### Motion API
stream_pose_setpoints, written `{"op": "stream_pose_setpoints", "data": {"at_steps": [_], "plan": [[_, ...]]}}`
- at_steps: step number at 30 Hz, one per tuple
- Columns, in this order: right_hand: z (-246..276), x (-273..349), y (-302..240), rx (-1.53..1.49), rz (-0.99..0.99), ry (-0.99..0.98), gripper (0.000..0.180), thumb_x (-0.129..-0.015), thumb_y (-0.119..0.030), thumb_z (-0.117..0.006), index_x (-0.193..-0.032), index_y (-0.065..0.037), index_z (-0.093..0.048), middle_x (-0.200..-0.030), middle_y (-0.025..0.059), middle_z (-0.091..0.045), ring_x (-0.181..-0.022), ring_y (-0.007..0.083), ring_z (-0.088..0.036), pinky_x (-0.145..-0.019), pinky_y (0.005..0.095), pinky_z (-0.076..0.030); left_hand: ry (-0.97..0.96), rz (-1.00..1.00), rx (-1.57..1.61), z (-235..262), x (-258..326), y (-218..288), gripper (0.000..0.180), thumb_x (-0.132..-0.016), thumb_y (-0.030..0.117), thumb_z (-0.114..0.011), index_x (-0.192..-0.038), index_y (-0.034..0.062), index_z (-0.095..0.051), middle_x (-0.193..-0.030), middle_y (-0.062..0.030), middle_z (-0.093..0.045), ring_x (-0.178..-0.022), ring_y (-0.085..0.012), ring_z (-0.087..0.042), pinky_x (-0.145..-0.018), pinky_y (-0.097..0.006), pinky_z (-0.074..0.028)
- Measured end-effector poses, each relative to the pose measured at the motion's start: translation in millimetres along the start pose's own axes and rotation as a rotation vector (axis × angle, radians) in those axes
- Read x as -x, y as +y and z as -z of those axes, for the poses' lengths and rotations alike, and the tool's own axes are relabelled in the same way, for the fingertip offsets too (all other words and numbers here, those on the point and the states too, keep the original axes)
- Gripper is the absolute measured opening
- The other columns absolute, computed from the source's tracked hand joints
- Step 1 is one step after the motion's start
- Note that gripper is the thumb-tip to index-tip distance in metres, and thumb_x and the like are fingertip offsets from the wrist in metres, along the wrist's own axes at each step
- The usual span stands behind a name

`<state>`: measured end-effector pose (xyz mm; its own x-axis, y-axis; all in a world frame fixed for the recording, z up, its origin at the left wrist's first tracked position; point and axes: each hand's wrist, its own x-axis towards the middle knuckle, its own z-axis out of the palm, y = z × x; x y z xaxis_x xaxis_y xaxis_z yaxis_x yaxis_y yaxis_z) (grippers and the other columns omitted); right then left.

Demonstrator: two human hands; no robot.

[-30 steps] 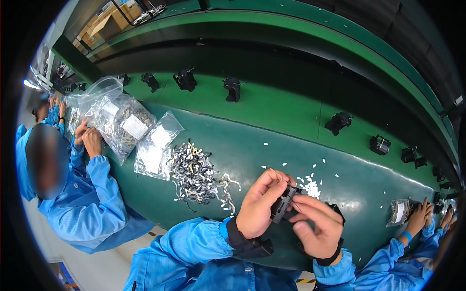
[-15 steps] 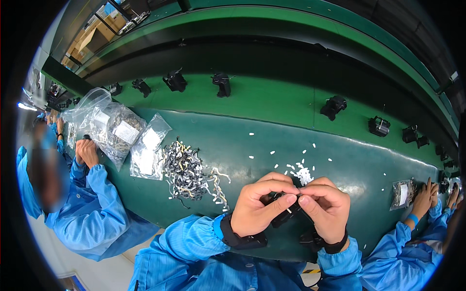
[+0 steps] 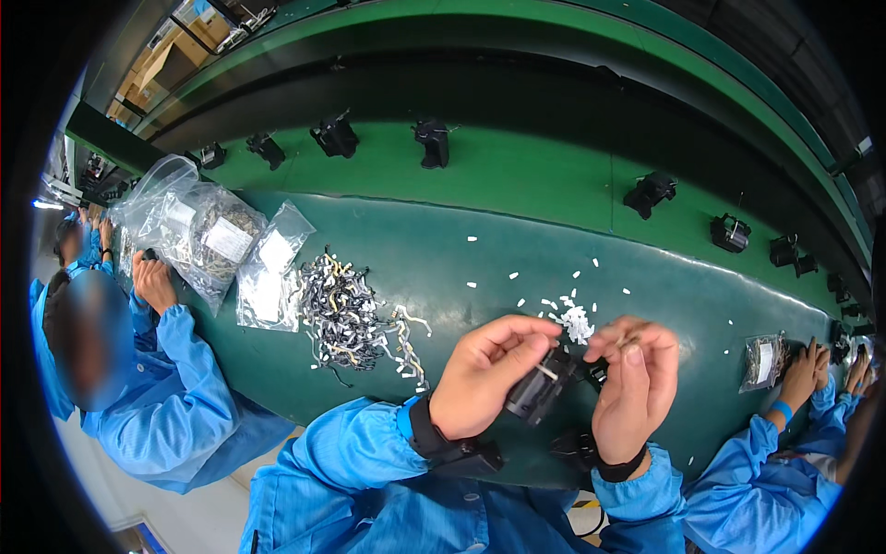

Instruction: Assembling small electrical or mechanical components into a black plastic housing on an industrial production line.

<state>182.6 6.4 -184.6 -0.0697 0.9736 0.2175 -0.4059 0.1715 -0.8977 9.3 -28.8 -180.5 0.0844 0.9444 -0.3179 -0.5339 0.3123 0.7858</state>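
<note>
My left hand [image 3: 489, 377] is closed on a black boxy device [image 3: 535, 399], tilted, with its thumb beside a short pale lead on top. To its right, my right hand [image 3: 635, 392] is raised apart from the device. Its fingertips are smeared by motion and curl toward the thumb in a pinch; whatever they hold is too small to make out. Just beyond both hands lies a heap of small white connector pieces [image 3: 577, 325]. Further left is a tangled pile of short black, white and yellow wires [image 3: 340, 309].
Plastic bags of wires [image 3: 217, 242] stand left of the pile. More black devices [image 3: 432, 143] sit along the green ledge [image 3: 535, 175]. Two other black pieces lie near my wrists. Co-workers in blue sit on both sides; a small bag [image 3: 764, 362] lies by the right one.
My hands were together at the fingertips over the device; now the right hand has drawn away to the right. The black device shows more in my left hand.
</note>
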Motion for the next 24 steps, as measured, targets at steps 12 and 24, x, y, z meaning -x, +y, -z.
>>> {"op": "stream_pose_setpoints", "data": {"at_steps": [12, 24], "plan": [[3, -12, -10, -0.025, -0.144, -0.067, 0.076, -0.091, 0.015, -0.064, -0.153, -0.004, -0.023, -0.115, 0.0170, -0.064, -0.101, 0.0178, -0.068, -0.088, 0.0310, -0.057, -0.229, 0.205, 0.352, -6, 4, 21, 0.064, -0.106, 0.037, -0.052, -0.154, 0.0000, -0.034, -0.137, -0.0187, -0.056, -0.116, -0.0239, -0.062, -0.091, -0.034, -0.056], [-8, -11, -16, -0.105, 0.030, 0.118, 0.050, -0.089, 0.016, -0.065, -0.133, 0.000, -0.045, -0.117, 0.0190, -0.061, -0.098, 0.0224, -0.070, -0.070, 0.0319, -0.063, -0.341, 0.072, 0.032, -3, 7, 18, 0.068, -0.112, 0.028, -0.045, -0.166, 0.0117, -0.008, -0.144, -0.0109, -0.050, -0.119, -0.0156, -0.054, -0.099, -0.033, -0.048]]}}
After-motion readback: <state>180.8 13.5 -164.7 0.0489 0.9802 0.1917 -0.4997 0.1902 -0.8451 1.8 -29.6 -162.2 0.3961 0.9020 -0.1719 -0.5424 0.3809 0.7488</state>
